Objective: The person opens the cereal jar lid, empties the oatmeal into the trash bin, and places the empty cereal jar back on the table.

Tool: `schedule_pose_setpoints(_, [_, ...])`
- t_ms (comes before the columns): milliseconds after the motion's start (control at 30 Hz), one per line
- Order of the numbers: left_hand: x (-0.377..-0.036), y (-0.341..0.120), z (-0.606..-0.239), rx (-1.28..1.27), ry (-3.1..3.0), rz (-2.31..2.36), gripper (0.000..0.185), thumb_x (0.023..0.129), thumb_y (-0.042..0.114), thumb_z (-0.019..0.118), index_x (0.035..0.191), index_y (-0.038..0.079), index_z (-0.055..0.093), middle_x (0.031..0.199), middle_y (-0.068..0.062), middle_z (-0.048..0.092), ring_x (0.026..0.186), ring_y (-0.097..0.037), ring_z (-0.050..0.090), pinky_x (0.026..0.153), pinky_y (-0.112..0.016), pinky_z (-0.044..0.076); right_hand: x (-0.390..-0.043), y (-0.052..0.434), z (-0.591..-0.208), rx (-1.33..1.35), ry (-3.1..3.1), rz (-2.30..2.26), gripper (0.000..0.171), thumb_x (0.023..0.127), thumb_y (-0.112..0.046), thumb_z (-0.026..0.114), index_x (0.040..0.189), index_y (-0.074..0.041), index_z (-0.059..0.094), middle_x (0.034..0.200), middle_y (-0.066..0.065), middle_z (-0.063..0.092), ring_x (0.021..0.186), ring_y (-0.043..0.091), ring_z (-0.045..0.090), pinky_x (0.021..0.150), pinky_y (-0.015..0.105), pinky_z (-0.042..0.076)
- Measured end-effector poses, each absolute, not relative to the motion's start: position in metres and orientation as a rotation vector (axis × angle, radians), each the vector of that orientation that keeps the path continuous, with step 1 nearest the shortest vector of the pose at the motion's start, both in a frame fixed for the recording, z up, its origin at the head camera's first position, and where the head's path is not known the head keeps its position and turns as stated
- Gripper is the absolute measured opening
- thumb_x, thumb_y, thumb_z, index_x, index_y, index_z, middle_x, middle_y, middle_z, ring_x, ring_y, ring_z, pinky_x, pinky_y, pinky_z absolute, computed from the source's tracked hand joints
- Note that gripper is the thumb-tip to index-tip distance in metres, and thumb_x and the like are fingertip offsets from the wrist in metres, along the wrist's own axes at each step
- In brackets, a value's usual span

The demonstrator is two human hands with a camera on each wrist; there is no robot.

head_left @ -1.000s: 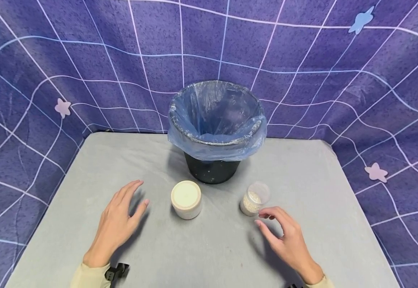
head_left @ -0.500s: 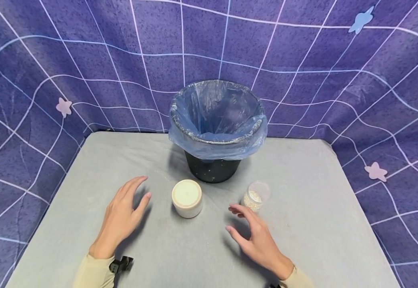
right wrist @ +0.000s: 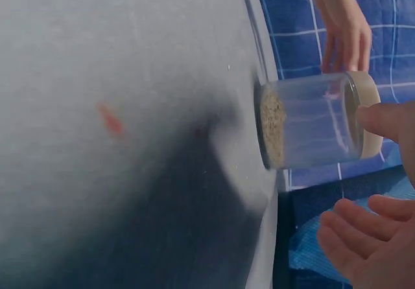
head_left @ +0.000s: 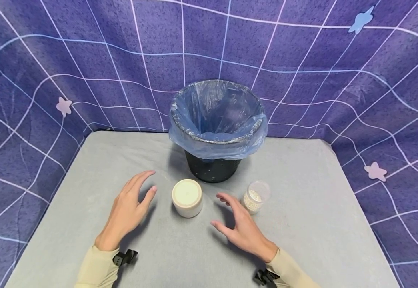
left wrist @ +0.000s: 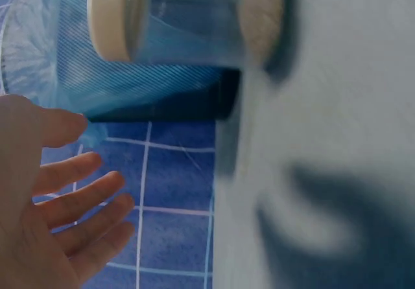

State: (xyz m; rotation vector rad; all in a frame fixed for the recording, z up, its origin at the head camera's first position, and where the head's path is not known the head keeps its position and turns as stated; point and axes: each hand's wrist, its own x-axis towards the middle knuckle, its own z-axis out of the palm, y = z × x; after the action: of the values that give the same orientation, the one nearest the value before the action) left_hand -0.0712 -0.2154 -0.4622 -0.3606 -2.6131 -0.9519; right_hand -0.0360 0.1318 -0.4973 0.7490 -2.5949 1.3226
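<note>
- The lidded jar (head_left: 187,197) stands upright at the centre of the head view on the grey bench (head_left: 86,168), just in front of the bin (head_left: 214,128) with its blue liner. The wrist views show it is clear, with a cream lid and a thin layer of grain at the bottom.
- The left hand (head_left: 127,210) hovers lower left of the jar, fingers straight and spread, holding nothing and not touching it.
- The right hand (head_left: 239,228) sits lower right of the jar, fingers relaxed and open, also empty; a gap shows between fingertips and glass.
- A small open jar (head_left: 255,197) with pale grains stands just beyond the right hand, to the right of centre.
- Risk, as I judge it: the right hand's back passes close to the small open jar, so a wide sweep could tip it and scatter grains.
- A one-sided push could slide the smooth lidded jar into the bin's base.
</note>
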Motion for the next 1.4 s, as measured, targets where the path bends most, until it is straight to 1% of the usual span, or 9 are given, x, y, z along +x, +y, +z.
schedule_pose_setpoints(167, [-0.076, -0.207, -0.453, -0.385, -2.599, -1.015, 0.046, 0.107, 0.027, 0.068, 0.152, 0.023, 0.061, 0.150, -0.003, 0.062, 0.142, -0.030, 0.055, 0.112, -0.058, 0.044, -0.044, 0.122, -0.501, 0.773, -2.640, 1.357, 0.082, 0.090, -0.033, 0.090, 0.158, -0.018, 0.046, 0.149, 0.010, 0.060, 0.137, 0.020, 0.057, 0.116, 0.042, 0.047])
schedule_pose_setpoints(333, [-0.080, -0.199, -0.444, -0.462, -2.564, -1.046, 0.045, 0.106, 0.024, 0.069, 0.150, 0.022, 0.062, 0.148, -0.004, 0.064, 0.140, -0.029, 0.056, 0.113, -0.055, 0.043, -0.051, 0.113, -0.506, 0.804, -2.659, 1.350, 0.089, 0.087, -0.034, 0.092, 0.158, -0.008, 0.046, 0.150, 0.010, 0.058, 0.140, 0.023, 0.054, 0.118, 0.045, 0.044])
schedule_pose_setpoints(467, [-0.082, -0.190, -0.437, -0.525, -2.557, -1.089, 0.045, 0.105, 0.025, 0.070, 0.150, 0.025, 0.063, 0.148, 0.001, 0.064, 0.141, -0.024, 0.055, 0.114, -0.052, 0.043, -0.057, 0.107, -0.508, 0.818, -2.677, 1.350, 0.093, 0.086, -0.036, 0.093, 0.158, -0.004, 0.044, 0.150, 0.010, 0.057, 0.140, 0.025, 0.054, 0.119, 0.046, 0.043])
schedule_pose_setpoints(567, [-0.084, -0.182, -0.433, -0.563, -2.570, -1.113, 0.044, 0.106, 0.029, 0.070, 0.149, 0.028, 0.063, 0.148, 0.007, 0.063, 0.141, -0.021, 0.054, 0.114, -0.051, 0.043, -0.061, 0.104, -0.508, 0.822, -2.696, 1.345, 0.096, 0.084, -0.038, 0.094, 0.159, -0.005, 0.043, 0.150, 0.011, 0.057, 0.139, 0.024, 0.054, 0.118, 0.045, 0.044])
schedule_pose_setpoints(767, [-0.087, -0.168, -0.429, -0.668, -2.577, -1.133, 0.045, 0.105, 0.035, 0.071, 0.149, 0.027, 0.064, 0.150, 0.011, 0.061, 0.143, -0.017, 0.053, 0.118, -0.047, 0.042, -0.069, 0.100, -0.509, 0.850, -2.717, 1.312, 0.102, 0.081, -0.040, 0.096, 0.161, -0.006, 0.041, 0.151, 0.013, 0.057, 0.140, 0.025, 0.054, 0.119, 0.045, 0.044])
schedule_pose_setpoints(1000, [-0.093, -0.154, -0.427, -0.853, -2.587, -1.129, 0.051, 0.102, 0.041, 0.073, 0.150, 0.034, 0.060, 0.154, 0.015, 0.055, 0.145, -0.011, 0.048, 0.119, -0.044, 0.041, -0.078, 0.095, -0.510, 0.887, -2.708, 1.301, 0.106, 0.079, -0.044, 0.097, 0.162, -0.010, 0.040, 0.151, 0.008, 0.056, 0.139, 0.024, 0.055, 0.117, 0.045, 0.045])
schedule_pose_setpoints(1233, [-0.099, -0.141, -0.431, -1.030, -2.589, -0.918, 0.060, 0.093, 0.050, 0.080, 0.146, 0.025, 0.065, 0.150, 0.007, 0.059, 0.139, -0.017, 0.054, 0.112, -0.047, 0.047, -0.084, 0.089, -0.511, 0.913, -2.728, 1.352, 0.105, 0.078, -0.045, 0.097, 0.161, -0.013, 0.041, 0.153, 0.005, 0.056, 0.141, 0.021, 0.054, 0.119, 0.044, 0.044])
schedule_pose_setpoints(1300, [-0.101, -0.139, -0.433, -1.088, -2.590, -0.898, 0.062, 0.092, 0.052, 0.080, 0.146, 0.026, 0.064, 0.148, 0.008, 0.059, 0.135, -0.016, 0.056, 0.110, -0.044, 0.049, -0.085, 0.087, -0.512, 0.919, -2.721, 1.384, 0.106, 0.078, -0.044, 0.097, 0.162, -0.014, 0.040, 0.155, 0.005, 0.055, 0.142, 0.020, 0.053, 0.119, 0.044, 0.044])
schedule_pose_setpoints(1400, [-0.105, -0.137, -0.438, -1.155, -2.585, -0.947, 0.058, 0.092, 0.052, 0.081, 0.143, 0.030, 0.065, 0.143, 0.012, 0.060, 0.130, -0.010, 0.057, 0.103, -0.038, 0.052, -0.086, 0.085, -0.513, 0.928, -2.729, 1.428, 0.105, 0.079, -0.043, 0.097, 0.163, -0.016, 0.038, 0.158, 0.004, 0.053, 0.143, 0.019, 0.052, 0.119, 0.042, 0.044])
